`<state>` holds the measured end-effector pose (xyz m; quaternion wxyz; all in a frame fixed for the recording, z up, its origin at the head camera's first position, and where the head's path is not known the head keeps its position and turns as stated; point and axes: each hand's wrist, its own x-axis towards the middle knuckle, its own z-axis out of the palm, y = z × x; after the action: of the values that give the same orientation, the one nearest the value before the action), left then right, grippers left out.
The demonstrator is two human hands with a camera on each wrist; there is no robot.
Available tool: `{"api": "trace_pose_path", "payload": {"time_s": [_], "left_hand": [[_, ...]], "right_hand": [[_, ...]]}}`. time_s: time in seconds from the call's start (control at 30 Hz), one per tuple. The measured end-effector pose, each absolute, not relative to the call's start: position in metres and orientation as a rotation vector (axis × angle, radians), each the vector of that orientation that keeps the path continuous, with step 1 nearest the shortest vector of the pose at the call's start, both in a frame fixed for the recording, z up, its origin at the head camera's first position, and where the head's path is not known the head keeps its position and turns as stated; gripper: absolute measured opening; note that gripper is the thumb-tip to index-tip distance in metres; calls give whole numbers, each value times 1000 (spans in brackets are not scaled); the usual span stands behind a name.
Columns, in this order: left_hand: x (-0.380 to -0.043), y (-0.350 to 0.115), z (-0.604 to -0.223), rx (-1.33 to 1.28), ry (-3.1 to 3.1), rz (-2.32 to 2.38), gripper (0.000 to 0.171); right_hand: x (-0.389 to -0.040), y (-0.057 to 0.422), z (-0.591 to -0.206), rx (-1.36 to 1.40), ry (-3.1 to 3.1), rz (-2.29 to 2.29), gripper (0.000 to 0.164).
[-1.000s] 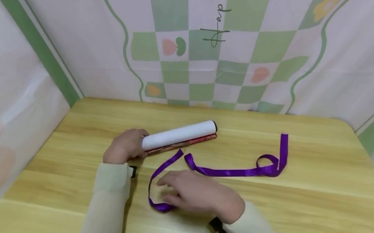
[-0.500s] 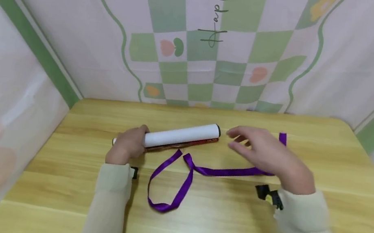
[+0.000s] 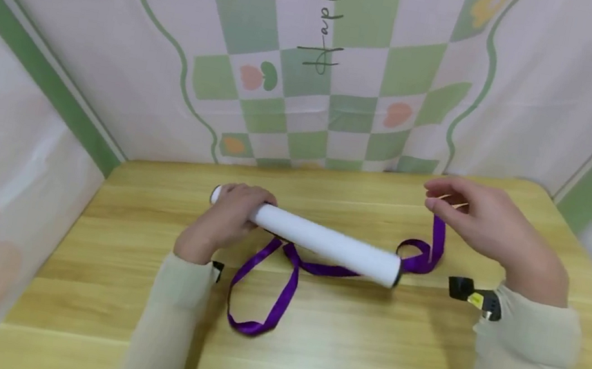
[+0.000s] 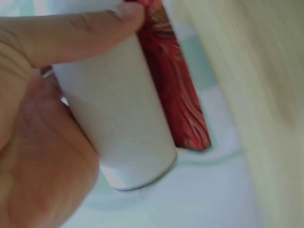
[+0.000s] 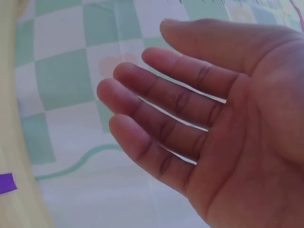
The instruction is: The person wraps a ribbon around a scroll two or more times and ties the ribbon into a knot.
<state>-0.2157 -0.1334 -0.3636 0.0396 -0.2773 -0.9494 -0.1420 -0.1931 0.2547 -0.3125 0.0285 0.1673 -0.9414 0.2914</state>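
Left hand (image 3: 227,217) grips white roll (image 3: 330,243) near one end, thumb across it; red strip (image 4: 175,80) runs alongside. Roll slants over table (image 3: 332,354), covering part of purple ribbon (image 3: 286,291), which lies looped there. Right hand (image 3: 494,231) loose, fingers slightly bent, near ribbon's far end.

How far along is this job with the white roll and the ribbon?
Done: the white roll looks rolled up. In hand: the left hand grips it; the right hand holds nothing. Remaining, probably: tying the purple ribbon, which lies loose.
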Motion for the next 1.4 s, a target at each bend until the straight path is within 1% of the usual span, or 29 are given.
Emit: {"api": "trace_pose_path", "payload": {"time_s": [0.1,0.23,0.37,0.43,0.53,0.77,0.87,0.93,1.03,1.17,1.27,1.4], "left_hand": [[-224,-109,-356,-1024,-2909,-291,43],[-236,-75,-354,-1253,-2892,-109,48],[-245,-48,-356,-1416,-2863,38,50],[-248,-38,-359,-1466,-2854,76,52],[-252,-26,-365,-1527,-2836,138,49],[-260,-8,-381,-1584,-2777,384,41],[-262,-3,-389,-1622,-2711,409,39],[-262,-2,-394,-1646,-2664,413,38],[-260,-4,-399,-1627,-2631,403,39],[-251,-21,-399,-1425,-2765,234,55],[-239,-40,-394,-1228,-2922,100,63],[-224,-65,-395,-1093,-3101,90,65]], "right_hand": [[-199,257,-318,531,-2929,883,43],[-210,256,-342,660,-3038,765,43],[-214,258,-369,758,-3190,681,49],[-214,259,-378,764,-3249,695,49],[-214,258,-385,764,-3280,742,41],[-215,255,-390,754,-3319,756,12],[-215,255,-390,716,-3313,743,7],[-215,252,-389,715,-3281,725,8],[-212,240,-387,758,-3203,705,16],[-207,217,-391,866,-3142,682,25],[-204,202,-396,938,-3161,643,25],[-201,193,-401,949,-3210,560,21]]}}
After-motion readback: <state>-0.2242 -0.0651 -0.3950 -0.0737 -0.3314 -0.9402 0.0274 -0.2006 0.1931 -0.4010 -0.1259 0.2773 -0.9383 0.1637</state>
